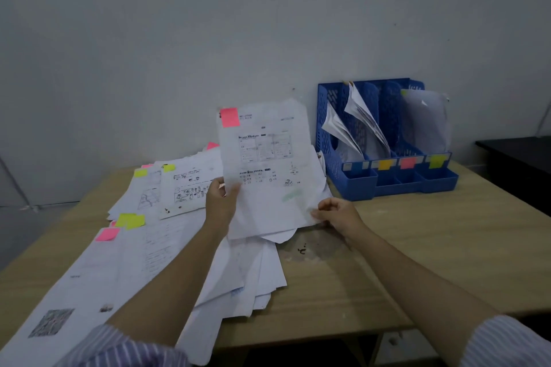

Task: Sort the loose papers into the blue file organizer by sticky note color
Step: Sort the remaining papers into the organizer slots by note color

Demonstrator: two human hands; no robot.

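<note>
The left hand, arm stretched forward, pinches the left edge of a white printed sheet with a pink sticky note and holds it tilted up, while the right hand pinches its lower right corner; the print is too blurred to read. Loose white papers spread under it on the pale wooden worktop. The blue plastic file organizer stands at the back right against the wall, with blue, orange, pink and yellow-green tabs along its front.

White printed sheets are covering a tan wooden table, carrying pink notes and yellow-green notes. A blue perforated organizer is showing yellow, pink and green labels. Blue-and-white striped sleeves are framing the view.
</note>
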